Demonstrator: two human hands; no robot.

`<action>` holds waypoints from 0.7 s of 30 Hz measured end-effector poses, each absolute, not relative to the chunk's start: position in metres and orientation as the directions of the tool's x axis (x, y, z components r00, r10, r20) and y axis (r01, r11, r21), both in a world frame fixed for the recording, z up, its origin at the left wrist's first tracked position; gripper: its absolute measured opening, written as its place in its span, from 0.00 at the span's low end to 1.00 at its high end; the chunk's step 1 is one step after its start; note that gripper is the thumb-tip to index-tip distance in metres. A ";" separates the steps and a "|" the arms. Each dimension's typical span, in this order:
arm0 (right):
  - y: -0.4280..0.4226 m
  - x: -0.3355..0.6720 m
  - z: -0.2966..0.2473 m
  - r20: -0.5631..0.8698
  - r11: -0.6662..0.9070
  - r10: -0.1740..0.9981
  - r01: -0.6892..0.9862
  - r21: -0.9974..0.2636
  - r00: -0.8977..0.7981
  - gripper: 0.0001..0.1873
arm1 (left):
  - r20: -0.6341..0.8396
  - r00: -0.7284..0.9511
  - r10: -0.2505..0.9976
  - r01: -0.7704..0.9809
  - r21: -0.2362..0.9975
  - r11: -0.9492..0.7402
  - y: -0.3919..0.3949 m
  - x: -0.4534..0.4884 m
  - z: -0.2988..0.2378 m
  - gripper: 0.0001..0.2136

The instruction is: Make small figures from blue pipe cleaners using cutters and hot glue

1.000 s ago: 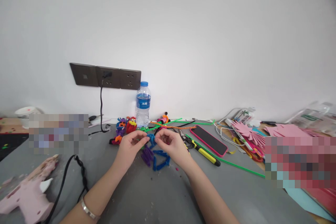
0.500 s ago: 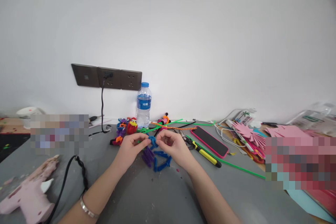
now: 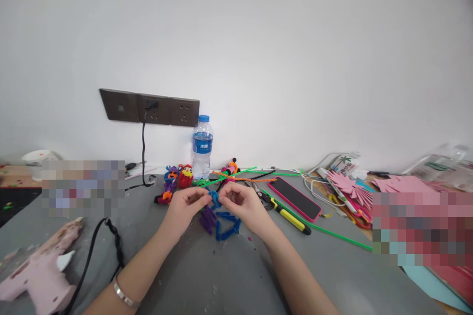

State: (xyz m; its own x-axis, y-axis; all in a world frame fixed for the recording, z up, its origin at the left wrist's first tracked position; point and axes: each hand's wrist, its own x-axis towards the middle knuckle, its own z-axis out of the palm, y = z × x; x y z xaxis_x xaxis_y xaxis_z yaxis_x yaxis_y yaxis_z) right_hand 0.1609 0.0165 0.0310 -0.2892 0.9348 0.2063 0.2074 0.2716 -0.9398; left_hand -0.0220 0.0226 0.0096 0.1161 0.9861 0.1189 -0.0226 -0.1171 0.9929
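1. Presently, your left hand (image 3: 188, 205) and right hand (image 3: 243, 205) are close together, each pinching one side of the bright-blue pipe-cleaner loop (image 3: 214, 199) between thumb and forefinger; your fingertips hide part of it.
2. That loop sits between your hands, seemingly just above the grey tabletop (image 3: 207, 275). It should be very light, with a fuzzy pile that grips well over a wire that bends easily and holds its shape. Take it near the ends or at a bend (a hard squeeze mid-curve could flatten it).
3. Nearer you lie a purple pipe-cleaner bundle (image 3: 208, 220) and some dark-blue bent pipe-cleaner pieces (image 3: 231, 231).
4. Past your right hand are a yellow-and-black-handled tool (image 3: 290, 219), perhaps pliers, a pink-cased smartphone (image 3: 294, 199) and a long green pipe cleaner (image 3: 340, 236).
5. Farther out, a water bottle (image 3: 202, 145) stands upright by the wall; a pink glue gun (image 3: 40, 275) lies far left.
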 end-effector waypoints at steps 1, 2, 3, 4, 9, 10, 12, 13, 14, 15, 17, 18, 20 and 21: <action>0.016 0.161 0.032 0.206 0.272 0.934 0.207 -0.940 -0.292 0.09 | 0.114 0.113 0.987 -0.031 0.993 -0.111 0.023 -0.022 0.010 0.11; 0.016 0.161 0.033 0.205 0.272 0.933 0.207 -0.940 -0.294 0.09 | 0.110 0.111 0.988 -0.038 0.994 -0.107 0.023 -0.021 0.010 0.11; 0.015 0.161 0.033 0.205 0.273 0.932 0.208 -0.939 -0.298 0.09 | 0.108 0.110 0.988 -0.044 0.994 -0.103 0.023 -0.021 0.009 0.11; 0.015 0.161 0.034 0.205 0.273 0.932 0.209 -0.939 -0.300 0.10 | 0.106 0.111 0.988 -0.050 0.994 -0.101 0.022 -0.021 0.009 0.11; 0.014 0.161 0.035 0.218 0.292 0.924 0.212 -0.933 -0.313 0.10 | 0.091 0.106 0.990 -0.064 0.994 -0.085 0.022 -0.020 0.010 0.10; 0.014 0.161 0.036 0.223 0.298 0.922 0.214 -0.930 -0.316 0.10 | 0.085 0.102 0.991 -0.066 0.995 -0.079 0.022 -0.020 0.010 0.10; 0.014 0.161 0.037 0.233 0.313 0.917 0.220 -0.924 -0.324 0.10 | 0.075 0.094 0.993 -0.072 0.995 -0.069 0.022 -0.020 0.010 0.10; 0.014 0.161 0.038 0.240 0.321 0.914 0.222 -0.921 -0.326 0.09 | 0.073 0.091 0.993 -0.076 0.995 -0.066 0.022 -0.020 0.011 0.10; 0.013 0.160 0.038 0.246 0.328 0.912 0.223 -0.918 -0.328 0.09 | 0.072 0.088 0.994 -0.080 0.995 -0.065 0.022 -0.020 0.011 0.10; 0.013 0.160 0.039 0.252 0.334 0.911 0.224 -0.916 -0.328 0.09 | 0.070 0.085 0.994 -0.083 0.995 -0.063 0.022 -0.019 0.012 0.10; 0.013 0.160 0.039 0.257 0.340 0.910 0.230 -0.912 -0.326 0.09 | 0.068 0.083 0.994 -0.086 0.994 -0.061 0.022 -0.019 0.012 0.10; 0.013 0.161 0.039 0.258 0.341 0.910 0.233 -0.910 -0.325 0.09 | 0.067 0.083 0.994 -0.084 0.995 -0.060 0.022 -0.019 0.012 0.10; 0.014 0.161 0.038 0.254 0.339 0.911 0.240 -0.910 -0.324 0.09 | 0.067 0.084 0.994 -0.079 0.995 -0.061 0.023 -0.019 0.011 0.11; 0.014 0.162 0.038 0.250 0.335 0.913 0.240 -0.911 -0.323 0.09 | 0.070 0.086 0.994 -0.074 0.995 -0.064 0.023 -0.019 0.011 0.11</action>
State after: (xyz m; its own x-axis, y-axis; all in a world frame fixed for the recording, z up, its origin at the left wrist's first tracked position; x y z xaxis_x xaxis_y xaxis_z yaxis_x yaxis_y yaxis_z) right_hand 0.1616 0.0140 0.0379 -0.3228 0.9128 0.2502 0.2401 0.3347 -0.9112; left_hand -0.0191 0.0232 0.0107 0.0858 0.9938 0.0704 -0.0741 -0.0641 0.9952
